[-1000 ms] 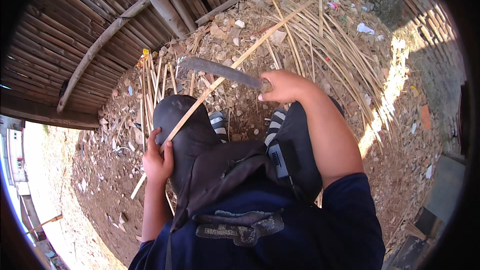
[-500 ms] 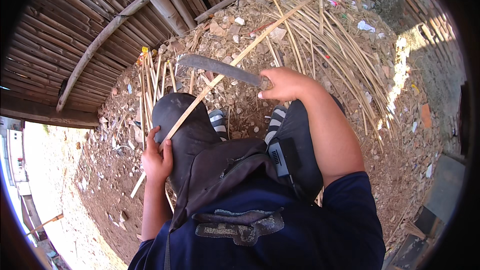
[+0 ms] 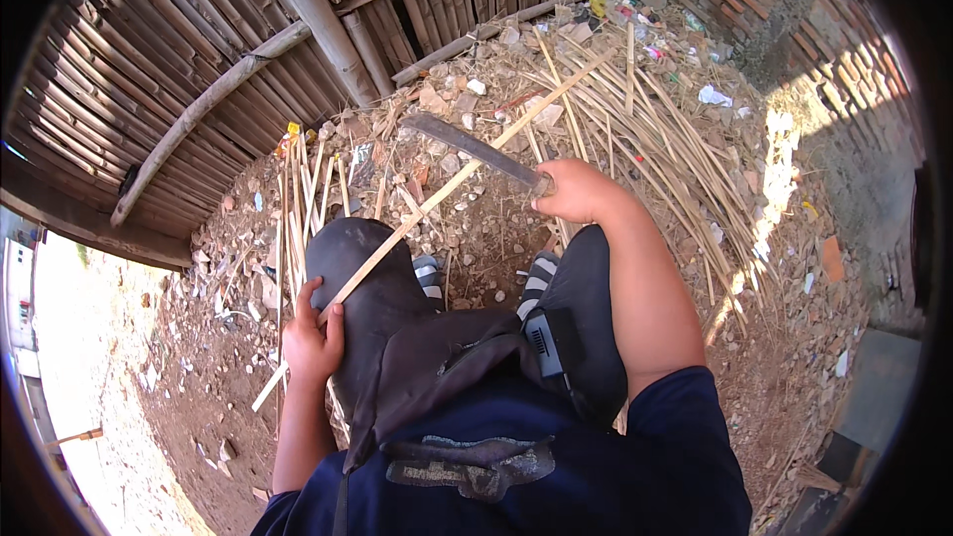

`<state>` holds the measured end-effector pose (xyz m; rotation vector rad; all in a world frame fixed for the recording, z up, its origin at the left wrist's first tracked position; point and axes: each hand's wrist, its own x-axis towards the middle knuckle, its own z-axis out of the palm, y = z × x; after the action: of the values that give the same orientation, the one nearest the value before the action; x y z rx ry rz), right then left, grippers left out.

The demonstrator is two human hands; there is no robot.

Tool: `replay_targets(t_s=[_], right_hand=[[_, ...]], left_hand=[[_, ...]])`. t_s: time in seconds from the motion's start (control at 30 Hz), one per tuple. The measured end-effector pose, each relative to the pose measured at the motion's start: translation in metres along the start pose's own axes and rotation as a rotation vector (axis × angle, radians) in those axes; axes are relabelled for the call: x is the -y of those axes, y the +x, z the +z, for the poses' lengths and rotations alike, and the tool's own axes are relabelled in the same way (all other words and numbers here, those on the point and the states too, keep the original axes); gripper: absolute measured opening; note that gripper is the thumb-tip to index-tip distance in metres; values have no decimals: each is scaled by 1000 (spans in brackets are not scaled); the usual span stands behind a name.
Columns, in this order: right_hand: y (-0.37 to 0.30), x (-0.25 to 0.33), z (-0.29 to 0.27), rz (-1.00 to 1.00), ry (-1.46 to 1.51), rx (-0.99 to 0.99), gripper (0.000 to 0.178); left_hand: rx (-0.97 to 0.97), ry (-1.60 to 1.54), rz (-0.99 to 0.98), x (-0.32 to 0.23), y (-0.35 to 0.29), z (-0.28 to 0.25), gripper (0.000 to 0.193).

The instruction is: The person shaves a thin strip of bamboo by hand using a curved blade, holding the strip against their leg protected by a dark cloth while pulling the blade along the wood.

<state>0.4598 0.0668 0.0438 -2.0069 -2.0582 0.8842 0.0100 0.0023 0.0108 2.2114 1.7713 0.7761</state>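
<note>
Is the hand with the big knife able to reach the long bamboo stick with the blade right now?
Probably yes. The right hand holds the knife so that its blade already crosses the long bamboo strip, which the left hand steadies on the knee. Nothing shows between blade and strip.

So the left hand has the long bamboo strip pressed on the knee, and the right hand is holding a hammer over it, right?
Not quite: in the head view the right hand holds a long knife, not a hammer. The left hand does hold the bamboo strip against the knee.
</note>
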Motion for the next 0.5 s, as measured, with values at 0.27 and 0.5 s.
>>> replay_targets(t_s=[0.27, 0.5], right_hand=[[-6, 27, 5, -75, -2, 146, 56], [-5, 23, 6, 48, -38, 98, 59]], left_hand=[[32, -2, -44, -2, 1, -5, 46], [90, 56, -79, -5, 1, -10, 49]])
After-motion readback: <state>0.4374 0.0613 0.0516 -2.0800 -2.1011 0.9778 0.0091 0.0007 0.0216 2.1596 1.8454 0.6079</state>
